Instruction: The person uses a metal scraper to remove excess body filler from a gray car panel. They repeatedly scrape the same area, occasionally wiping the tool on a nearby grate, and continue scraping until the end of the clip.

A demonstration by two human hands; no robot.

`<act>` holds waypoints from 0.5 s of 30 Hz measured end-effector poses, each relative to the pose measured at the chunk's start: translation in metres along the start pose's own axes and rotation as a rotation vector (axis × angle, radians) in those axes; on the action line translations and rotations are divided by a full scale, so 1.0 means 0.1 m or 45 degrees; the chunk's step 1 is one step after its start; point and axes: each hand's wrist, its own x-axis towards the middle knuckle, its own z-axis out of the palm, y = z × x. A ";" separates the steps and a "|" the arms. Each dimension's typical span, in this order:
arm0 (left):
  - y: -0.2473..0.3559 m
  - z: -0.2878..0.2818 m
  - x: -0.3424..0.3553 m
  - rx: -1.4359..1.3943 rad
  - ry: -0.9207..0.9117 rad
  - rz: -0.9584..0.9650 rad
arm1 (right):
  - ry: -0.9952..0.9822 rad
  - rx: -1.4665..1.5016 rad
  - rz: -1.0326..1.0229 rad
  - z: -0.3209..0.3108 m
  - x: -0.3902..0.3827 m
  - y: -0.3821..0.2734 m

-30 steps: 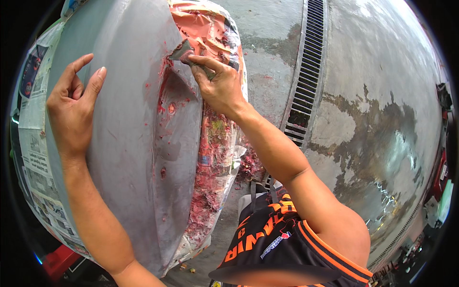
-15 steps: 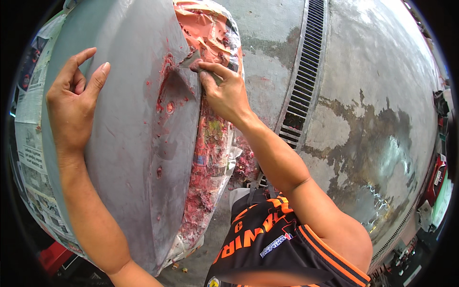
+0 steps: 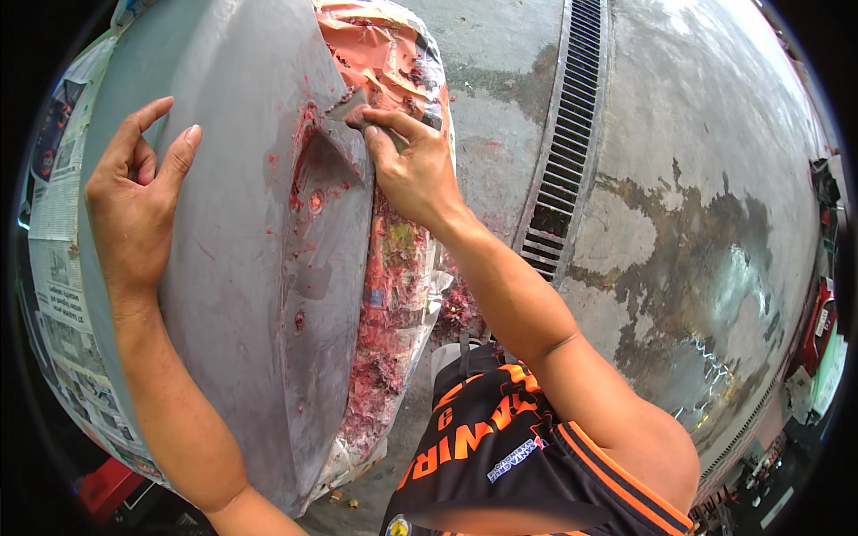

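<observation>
A long grey vehicle body panel (image 3: 214, 205) fills the left half of the view, with a creased, recessed edge speckled with red filler (image 3: 315, 202). My right hand (image 3: 416, 174) is closed around a flat grey scraper (image 3: 349, 109), pinched between thumb and fingers. Its blade lies against the panel at the upper corner of the recess; the rest is mostly hidden by the hand. My left hand (image 3: 134, 196) hovers over or rests on the far-left part of the panel, thumb and forefinger apart, other fingers curled, nothing in it. Whether it touches cannot be told.
Masking newspaper (image 3: 384, 313), crusted with red scraps, runs along the panel's right edge; more newspaper (image 3: 67, 268) covers the left side. A metal drain grate (image 3: 572, 125) crosses the stained concrete floor (image 3: 617, 232). A red object (image 3: 107, 487) stands at lower left.
My right hand and the scraper have shifted slightly up and left along the recess's upper corner. My left hand keeps nearly the same place and pose.
</observation>
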 end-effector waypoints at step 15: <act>0.00 0.01 0.01 -0.027 -0.026 -0.003 | 0.040 0.025 0.016 0.05 0.08 0.03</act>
